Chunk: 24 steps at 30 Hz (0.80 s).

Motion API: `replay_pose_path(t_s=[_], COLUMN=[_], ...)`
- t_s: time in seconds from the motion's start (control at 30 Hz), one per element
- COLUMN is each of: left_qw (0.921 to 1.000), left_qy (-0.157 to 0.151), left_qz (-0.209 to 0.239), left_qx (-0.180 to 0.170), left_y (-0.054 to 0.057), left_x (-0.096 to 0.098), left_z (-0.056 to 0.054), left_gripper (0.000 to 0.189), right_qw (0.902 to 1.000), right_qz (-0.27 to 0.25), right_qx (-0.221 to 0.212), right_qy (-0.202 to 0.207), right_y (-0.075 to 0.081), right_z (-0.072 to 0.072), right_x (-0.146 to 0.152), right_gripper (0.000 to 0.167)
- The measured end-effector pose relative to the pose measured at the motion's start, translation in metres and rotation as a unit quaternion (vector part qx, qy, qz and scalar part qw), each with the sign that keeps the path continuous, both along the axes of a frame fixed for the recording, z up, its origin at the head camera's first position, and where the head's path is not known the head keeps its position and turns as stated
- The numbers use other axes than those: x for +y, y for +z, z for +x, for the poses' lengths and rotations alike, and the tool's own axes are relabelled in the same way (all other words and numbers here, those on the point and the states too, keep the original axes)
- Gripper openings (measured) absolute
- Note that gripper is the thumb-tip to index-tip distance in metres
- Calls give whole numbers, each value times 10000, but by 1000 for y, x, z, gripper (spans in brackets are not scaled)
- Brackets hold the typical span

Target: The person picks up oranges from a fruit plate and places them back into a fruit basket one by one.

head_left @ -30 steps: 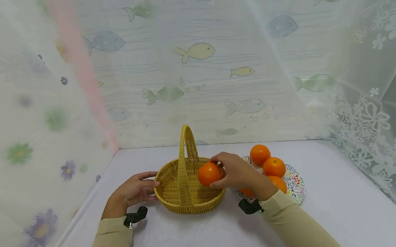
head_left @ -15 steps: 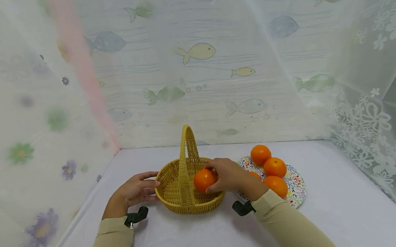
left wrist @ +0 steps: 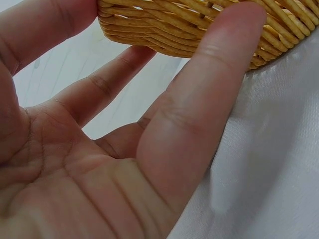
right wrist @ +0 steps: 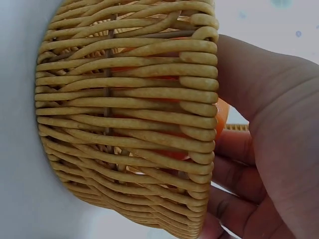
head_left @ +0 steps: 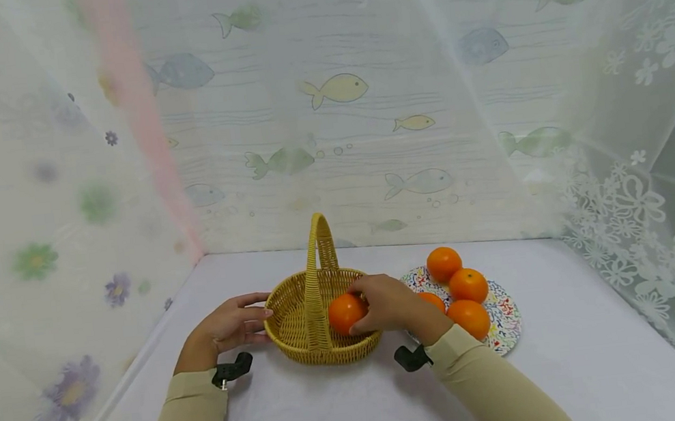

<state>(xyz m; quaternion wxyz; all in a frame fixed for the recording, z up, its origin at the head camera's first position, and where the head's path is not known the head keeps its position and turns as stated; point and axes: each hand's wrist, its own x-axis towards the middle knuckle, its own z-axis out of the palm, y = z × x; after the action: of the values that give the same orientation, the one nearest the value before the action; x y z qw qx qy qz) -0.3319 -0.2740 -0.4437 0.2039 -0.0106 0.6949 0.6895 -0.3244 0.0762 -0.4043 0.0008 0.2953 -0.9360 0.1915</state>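
A yellow wicker basket point(head_left: 331, 356) with a tall arched handle stands on the table. My right hand point(head_left: 389, 304) reaches over its right rim and grips an orange point(head_left: 344, 315) low inside, right of the handle. The right wrist view shows the orange point(right wrist: 223, 117) mostly hidden behind the woven wall point(right wrist: 129, 109), with thumb and fingers reaching past the rim. My left hand point(head_left: 232, 324) touches the basket's left end, its fingers fairly straight. In the left wrist view, the thumb point(left wrist: 199, 94) and fingers lie against the wicker point(left wrist: 149, 30).
Right of the basket, a round plate point(head_left: 504, 309) with colourful speckles holds several oranges point(head_left: 467, 286); my right forearm partly overlaps it. A white cloth point(head_left: 334, 416) covers the table. Printed sheer curtains point(head_left: 336, 135) hang behind and at both sides.
My right hand has moved left and down with the orange, deeper into the basket. More of the oranges on the plate now show. The left hand stays at the basket's end.
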Motion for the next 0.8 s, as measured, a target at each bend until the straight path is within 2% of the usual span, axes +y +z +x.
replay_pose_path(t_s=[0.43, 0.8], left_qw=[9999, 9999], left_qy=[-98, -83], left_qz=[20, -5], left_qx=[51, 68], left_y=[0, 1], left_x=[0, -1], left_z=[0, 2], left_gripper=[64, 65], right_qw=[9998, 9992], right_qz=[-26, -340], right_qx=[182, 176], right_qy=[23, 66], right_y=[4, 8], right_z=[7, 10], right_x=[2, 15], right_gripper=[67, 64])
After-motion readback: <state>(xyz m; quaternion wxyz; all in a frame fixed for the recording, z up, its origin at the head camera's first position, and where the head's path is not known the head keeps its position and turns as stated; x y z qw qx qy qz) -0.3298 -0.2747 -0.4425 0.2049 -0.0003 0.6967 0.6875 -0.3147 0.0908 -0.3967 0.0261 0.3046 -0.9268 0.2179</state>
